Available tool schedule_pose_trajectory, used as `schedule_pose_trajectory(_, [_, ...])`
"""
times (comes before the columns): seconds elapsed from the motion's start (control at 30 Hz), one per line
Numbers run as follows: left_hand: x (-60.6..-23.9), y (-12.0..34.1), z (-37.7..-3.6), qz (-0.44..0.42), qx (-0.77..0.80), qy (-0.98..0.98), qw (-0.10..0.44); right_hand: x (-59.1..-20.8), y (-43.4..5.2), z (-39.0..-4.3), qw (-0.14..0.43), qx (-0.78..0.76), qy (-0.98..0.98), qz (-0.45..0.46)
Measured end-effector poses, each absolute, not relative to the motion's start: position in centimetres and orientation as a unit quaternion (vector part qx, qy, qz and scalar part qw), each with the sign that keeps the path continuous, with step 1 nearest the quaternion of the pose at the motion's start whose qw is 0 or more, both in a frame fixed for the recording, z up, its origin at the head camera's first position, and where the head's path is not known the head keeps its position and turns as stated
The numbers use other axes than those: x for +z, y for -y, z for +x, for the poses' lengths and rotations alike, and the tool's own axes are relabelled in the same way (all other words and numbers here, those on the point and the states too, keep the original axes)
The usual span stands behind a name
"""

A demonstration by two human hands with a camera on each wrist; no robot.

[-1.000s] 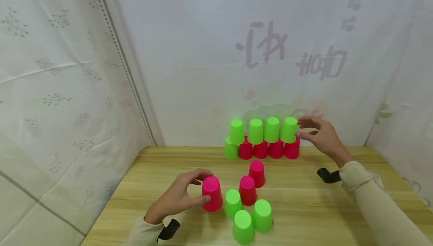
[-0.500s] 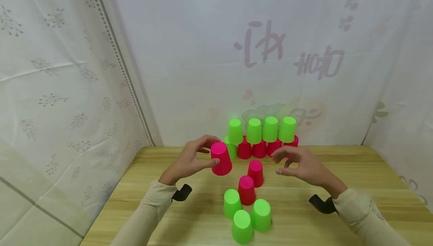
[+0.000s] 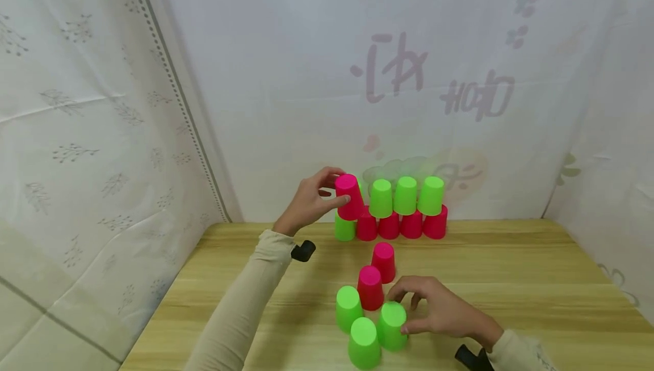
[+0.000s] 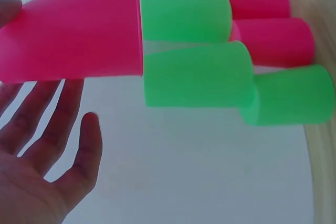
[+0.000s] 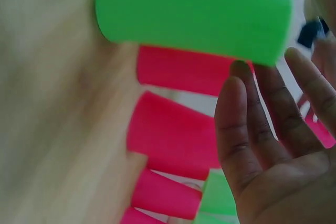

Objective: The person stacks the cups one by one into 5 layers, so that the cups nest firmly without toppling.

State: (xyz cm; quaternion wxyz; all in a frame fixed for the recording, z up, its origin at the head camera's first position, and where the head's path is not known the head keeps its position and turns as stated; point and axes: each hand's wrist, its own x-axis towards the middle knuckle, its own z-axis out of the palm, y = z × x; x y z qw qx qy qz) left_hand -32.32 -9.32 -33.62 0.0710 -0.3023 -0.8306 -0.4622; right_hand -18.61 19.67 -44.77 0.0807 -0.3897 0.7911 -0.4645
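My left hand grips a pink cup upside down, held at the left end of the second row of a cup wall at the table's back. In the left wrist view the pink cup lies against a green cup of that row. The wall has a bottom row of one green and several pink cups, with green cups on top. Near the front, my right hand curls round a green cup standing in a loose cluster. The right wrist view shows this green cup by my fingers.
The cluster also holds two pink cups and two more green cups. The wooden table is enclosed by white patterned curtains at the left, back and right.
My left hand lifted the pink cup from the table and carried it back to the wall's left end. My right hand came from the wall's right end down to the front green cup.
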Motion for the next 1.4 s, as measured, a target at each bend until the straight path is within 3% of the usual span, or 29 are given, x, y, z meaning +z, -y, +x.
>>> schedule_pose_trajectory(0.5, [-32.5, 4.3, -36.0, -0.249, -0.492, 0.829, 0.097, -46.1, -18.9, -17.8, 0.091, -0.465, -0.802, -0.363])
schedule_pose_trajectory(0.9, [-32.7, 3.1, -37.0, -0.231, -0.48, 0.843, 0.074, -46.7, -19.2, -17.4, 0.116, -0.487, -0.803, -0.325])
schedule_pose_trajectory(1.13, [-32.8, 2.8, -36.9, -0.224, -0.466, 0.853, 0.076, -47.2, -19.1, -17.3, 0.082, -0.482, -0.799, -0.35])
schedule_pose_trajectory(1.4, [-33.2, 2.9, -36.8, -0.21, -0.467, 0.856, 0.069, -46.9, -19.1, -17.3, 0.097, -0.488, -0.8, -0.336])
